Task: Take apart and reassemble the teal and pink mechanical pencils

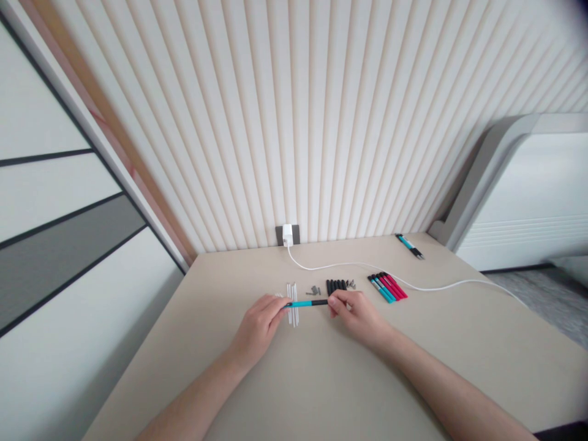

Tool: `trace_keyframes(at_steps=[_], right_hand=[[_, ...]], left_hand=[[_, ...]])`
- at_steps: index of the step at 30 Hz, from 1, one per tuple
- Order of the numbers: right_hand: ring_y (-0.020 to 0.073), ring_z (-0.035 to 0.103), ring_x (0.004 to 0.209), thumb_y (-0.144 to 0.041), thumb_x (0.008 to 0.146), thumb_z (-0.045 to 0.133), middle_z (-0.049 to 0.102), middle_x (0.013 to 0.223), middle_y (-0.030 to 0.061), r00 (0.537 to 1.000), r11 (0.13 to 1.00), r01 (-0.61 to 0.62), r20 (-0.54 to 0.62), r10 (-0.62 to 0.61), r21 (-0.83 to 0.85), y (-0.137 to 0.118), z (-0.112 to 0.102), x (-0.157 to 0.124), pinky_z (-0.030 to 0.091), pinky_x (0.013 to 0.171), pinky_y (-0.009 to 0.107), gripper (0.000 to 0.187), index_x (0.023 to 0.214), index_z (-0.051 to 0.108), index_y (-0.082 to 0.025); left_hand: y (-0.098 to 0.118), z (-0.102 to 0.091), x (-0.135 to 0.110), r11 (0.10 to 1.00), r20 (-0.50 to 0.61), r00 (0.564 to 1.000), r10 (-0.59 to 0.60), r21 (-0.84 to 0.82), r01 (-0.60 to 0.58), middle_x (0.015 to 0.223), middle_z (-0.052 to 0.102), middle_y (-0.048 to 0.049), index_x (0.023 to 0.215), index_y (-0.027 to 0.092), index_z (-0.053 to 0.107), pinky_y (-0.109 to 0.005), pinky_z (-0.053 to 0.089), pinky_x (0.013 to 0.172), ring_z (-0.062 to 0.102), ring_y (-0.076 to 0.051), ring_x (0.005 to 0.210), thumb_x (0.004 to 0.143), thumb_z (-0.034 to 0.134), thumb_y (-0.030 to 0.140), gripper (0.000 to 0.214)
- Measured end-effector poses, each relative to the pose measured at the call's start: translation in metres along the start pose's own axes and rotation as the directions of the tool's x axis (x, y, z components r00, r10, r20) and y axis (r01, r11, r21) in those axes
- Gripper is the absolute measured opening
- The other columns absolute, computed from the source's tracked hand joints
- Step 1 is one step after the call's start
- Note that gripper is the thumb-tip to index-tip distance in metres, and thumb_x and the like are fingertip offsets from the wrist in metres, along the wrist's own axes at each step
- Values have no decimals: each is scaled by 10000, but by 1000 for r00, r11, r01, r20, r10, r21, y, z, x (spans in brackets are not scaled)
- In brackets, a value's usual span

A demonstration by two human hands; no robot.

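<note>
My left hand [260, 324] and my right hand [356, 315] both grip a pen [305, 304] held level above the beige table [294, 392]. Its teal barrel points left, and its black part runs into my right fingers. Just beyond my left fingertips lie several thin translucent tubes [293, 293], partly hidden by the pen. To their right are small grey parts [315, 290], then a row of black pen barrels [336, 286] and more small grey parts [351, 284]. Past these lie several teal and red pens [387, 286].
A further teal and black pen [408, 245] lies near the back edge. A white plug [287, 234] sits in a wall socket, and its white cable [367, 267] crosses the table rightward. Ribbed panelling [275, 122] rises behind the table.
</note>
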State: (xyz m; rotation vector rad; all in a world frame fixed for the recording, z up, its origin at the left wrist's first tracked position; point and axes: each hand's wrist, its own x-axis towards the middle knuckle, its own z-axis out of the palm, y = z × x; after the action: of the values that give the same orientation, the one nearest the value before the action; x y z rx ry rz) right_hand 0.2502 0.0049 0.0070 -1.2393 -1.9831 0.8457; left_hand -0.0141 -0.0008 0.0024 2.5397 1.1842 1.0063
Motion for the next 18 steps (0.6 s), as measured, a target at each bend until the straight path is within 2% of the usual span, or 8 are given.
trace_keyframes(at_steps=[2,5,8,10,13,15,18], right_hand=[[121,486,548,-444,979,390,559,571,-4,999,998,-39,39,38,38,-1,0,-1,355,552,242,468,637,567,-178],[107,412,455,-515,977,356,498,474,-16,980,975,-161,141,140,151,-1,1,-3,329,490,239,549,557,493,-189],[106,388,438,-544,978,330,502,460,-12,957,952,-223,231,174,207,1,3,-2,318,469,239,581,548,494,-189],[112,431,482,-524,978,352,556,534,-2,976,969,-168,166,138,181,2,4,-1,334,492,239,541,621,564,-178],[135,522,602,-453,957,458,625,690,10,1000,996,-27,-7,28,82,2,3,1,369,550,243,356,865,666,-180],[152,559,666,-408,940,511,648,757,20,999,999,31,-41,-30,32,2,1,2,392,582,249,274,978,674,-191],[171,592,756,-355,943,516,671,839,46,992,993,114,-41,-115,-39,2,-3,2,428,667,270,232,958,675,-188]], left_hand=[[1,-1,0,1000,-6,1000,23,3,-23,961,671,-57,1098,208,617,-317,516,812,624,-182,896,986,467,233,189],[3,-1,0,999,-13,999,45,7,-45,978,674,-63,1108,207,618,-325,518,832,626,-186,919,986,467,235,197],[3,0,0,1000,-8,1000,25,5,-25,969,668,-59,1099,204,617,-324,518,828,628,-184,912,985,465,233,192],[2,1,-1,1000,3,1000,1,8,-1,954,662,-52,1097,205,613,-321,517,814,627,-183,896,985,461,228,190],[0,2,-2,1000,11,1000,-23,17,23,933,656,-45,1098,208,604,-320,515,798,625,-181,876,988,455,231,187],[-1,3,-2,999,-1,1000,-29,18,29,935,656,-45,1090,204,600,-320,514,798,625,-181,879,987,458,232,177],[0,3,-2,999,-12,1000,-26,20,26,926,660,-45,1082,202,600,-314,518,782,627,-180,864,985,466,235,169]])
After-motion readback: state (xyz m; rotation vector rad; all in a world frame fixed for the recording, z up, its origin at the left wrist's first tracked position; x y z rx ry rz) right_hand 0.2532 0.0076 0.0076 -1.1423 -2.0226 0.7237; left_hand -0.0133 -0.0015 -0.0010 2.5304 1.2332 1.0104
